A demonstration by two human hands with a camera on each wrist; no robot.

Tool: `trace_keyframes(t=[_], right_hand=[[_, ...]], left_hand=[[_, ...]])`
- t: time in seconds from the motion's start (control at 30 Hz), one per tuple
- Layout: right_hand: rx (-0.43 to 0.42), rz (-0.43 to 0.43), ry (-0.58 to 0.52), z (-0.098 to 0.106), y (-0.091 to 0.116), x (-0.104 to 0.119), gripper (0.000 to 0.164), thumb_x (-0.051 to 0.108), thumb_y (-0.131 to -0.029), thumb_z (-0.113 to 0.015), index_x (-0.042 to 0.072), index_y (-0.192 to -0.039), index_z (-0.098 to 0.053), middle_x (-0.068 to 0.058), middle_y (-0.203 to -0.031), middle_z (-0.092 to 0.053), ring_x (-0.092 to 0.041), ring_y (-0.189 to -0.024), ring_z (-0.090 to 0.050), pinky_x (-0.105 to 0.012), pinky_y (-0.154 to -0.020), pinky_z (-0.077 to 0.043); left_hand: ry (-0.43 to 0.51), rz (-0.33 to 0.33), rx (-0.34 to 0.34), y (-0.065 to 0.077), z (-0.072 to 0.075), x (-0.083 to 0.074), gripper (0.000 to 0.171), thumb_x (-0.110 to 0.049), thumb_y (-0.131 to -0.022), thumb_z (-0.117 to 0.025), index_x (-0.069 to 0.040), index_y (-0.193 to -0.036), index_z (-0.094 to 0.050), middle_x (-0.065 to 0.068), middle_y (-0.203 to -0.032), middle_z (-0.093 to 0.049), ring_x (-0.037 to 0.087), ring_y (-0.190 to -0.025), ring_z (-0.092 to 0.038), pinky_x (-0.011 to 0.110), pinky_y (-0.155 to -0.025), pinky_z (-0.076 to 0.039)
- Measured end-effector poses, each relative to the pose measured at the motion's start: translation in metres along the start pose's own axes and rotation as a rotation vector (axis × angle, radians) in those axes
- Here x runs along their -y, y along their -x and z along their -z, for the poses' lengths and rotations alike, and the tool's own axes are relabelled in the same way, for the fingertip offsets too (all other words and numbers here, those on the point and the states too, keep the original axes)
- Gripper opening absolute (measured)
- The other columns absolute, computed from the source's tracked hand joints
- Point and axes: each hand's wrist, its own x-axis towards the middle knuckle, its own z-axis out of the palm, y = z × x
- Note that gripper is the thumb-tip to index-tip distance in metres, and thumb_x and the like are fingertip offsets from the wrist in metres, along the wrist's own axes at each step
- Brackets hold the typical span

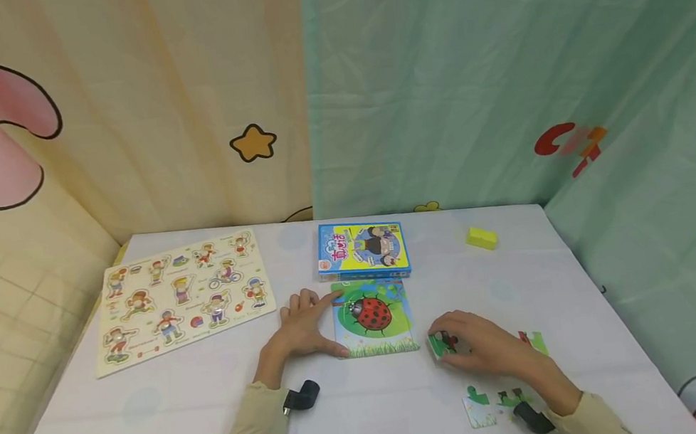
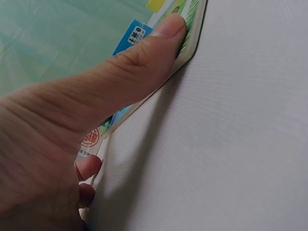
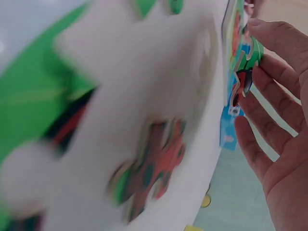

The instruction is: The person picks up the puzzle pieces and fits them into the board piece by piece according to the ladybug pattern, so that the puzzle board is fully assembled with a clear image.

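A square ladybug picture board [image 1: 372, 314] lies flat in the middle of the table. At its left side is my left hand [image 1: 299, 330], thumb and index finger spread, touching near the corners. The left wrist view shows the thumb [image 2: 139, 57] laid over the board's edge. Just right of the board, my right hand [image 1: 481, 345] pinches a green, red and black jigsaw piece [image 3: 246, 72] between thumb and fingers. Loose jigsaw pieces lie around the right forearm: a white-and-green one [image 1: 481, 413], dark-and-green ones [image 1: 513, 397], and a red-and-black one [image 3: 154, 166], blurred.
Against the board's far edge sits a blue and yellow box [image 1: 361, 250]. A yellow block [image 1: 481, 237] stands at the back right. On the left lies a large puzzle board with child figures [image 1: 184, 304]. Curtains [image 1: 424, 94] hang behind the table.
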Motion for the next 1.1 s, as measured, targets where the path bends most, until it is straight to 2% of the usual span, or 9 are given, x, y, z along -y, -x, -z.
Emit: trace_keyframes(t=[0.2, 0.33, 0.47, 0.6, 0.73, 0.83, 1.1], right_hand=[[-0.028, 0.048, 0.025, -0.006, -0.037, 0.015, 0.036, 0.032, -0.09, -0.075, 0.017, -0.122, -0.068, 0.006, -0.12, -0.067, -0.009, -0.107, -0.062, -0.036, -0.093, -0.052], [-0.029, 0.041, 0.061, -0.011, -0.063, 0.028, 0.039, 0.033, -0.089, -0.076, 0.014, -0.122, -0.07, 0.001, -0.119, -0.07, -0.015, -0.108, -0.064, -0.038, -0.092, -0.053], [-0.035, 0.052, 0.059, -0.017, -0.088, 0.04, 0.039, 0.032, -0.09, -0.076, 0.011, -0.121, -0.072, -0.001, -0.109, -0.072, -0.013, -0.09, -0.062, -0.032, -0.081, -0.053], [-0.029, 0.06, 0.057, -0.028, -0.11, 0.049, 0.038, 0.032, -0.091, -0.075, 0.011, -0.122, -0.071, 0.001, -0.105, -0.072, -0.009, -0.082, -0.055, -0.027, -0.076, -0.05], [-0.018, 0.05, 0.095, -0.038, -0.127, 0.059, 0.039, 0.035, -0.091, -0.074, 0.011, -0.122, -0.072, 0.002, -0.112, -0.073, -0.011, -0.091, -0.063, -0.03, -0.086, -0.053], [-0.022, 0.063, 0.123, -0.043, -0.135, 0.066, 0.038, 0.034, -0.091, -0.074, 0.011, -0.122, -0.072, 0.0, -0.115, -0.073, -0.016, -0.104, -0.066, -0.034, -0.094, -0.052], [0.001, 0.035, 0.12, -0.046, -0.143, 0.073, 0.036, 0.031, -0.092, -0.074, 0.009, -0.121, -0.073, -0.003, -0.123, -0.069, -0.02, -0.116, -0.06, -0.035, -0.099, -0.05]], left_hand=[[0.004, 0.001, -0.002, -0.003, -0.003, 0.0, 0.112, -0.055, -0.057, -0.093, -0.03, -0.152, -0.042, 0.004, -0.111, -0.034, 0.025, -0.101, -0.029, 0.039, -0.077, -0.021], [0.003, -0.005, 0.003, -0.005, -0.006, 0.0, 0.111, -0.056, -0.057, -0.093, -0.031, -0.152, -0.042, 0.004, -0.111, -0.035, 0.025, -0.101, -0.029, 0.038, -0.078, -0.021], [0.003, -0.002, 0.004, -0.006, -0.009, -0.001, 0.111, -0.056, -0.057, -0.093, -0.031, -0.152, -0.042, 0.004, -0.111, -0.035, 0.025, -0.101, -0.029, 0.039, -0.078, -0.021], [-0.003, 0.004, 0.008, -0.005, -0.009, -0.002, 0.111, -0.056, -0.057, -0.093, -0.031, -0.153, -0.042, 0.004, -0.11, -0.035, 0.025, -0.101, -0.029, 0.039, -0.078, -0.021], [-0.02, 0.019, 0.008, -0.002, -0.005, -0.001, 0.11, -0.057, -0.057, -0.092, -0.032, -0.152, -0.042, 0.004, -0.109, -0.034, 0.024, -0.1, -0.029, 0.039, -0.077, -0.021], [-0.025, 0.024, -0.001, 0.001, -0.002, 0.0, 0.11, -0.056, -0.057, -0.093, -0.031, -0.152, -0.043, 0.003, -0.108, -0.034, 0.024, -0.1, -0.029, 0.039, -0.077, -0.021], [-0.012, 0.013, -0.007, 0.0, 0.0, -0.002, 0.109, -0.056, -0.058, -0.093, -0.028, -0.152, -0.044, 0.004, -0.108, -0.034, 0.024, -0.1, -0.029, 0.039, -0.077, -0.021]])
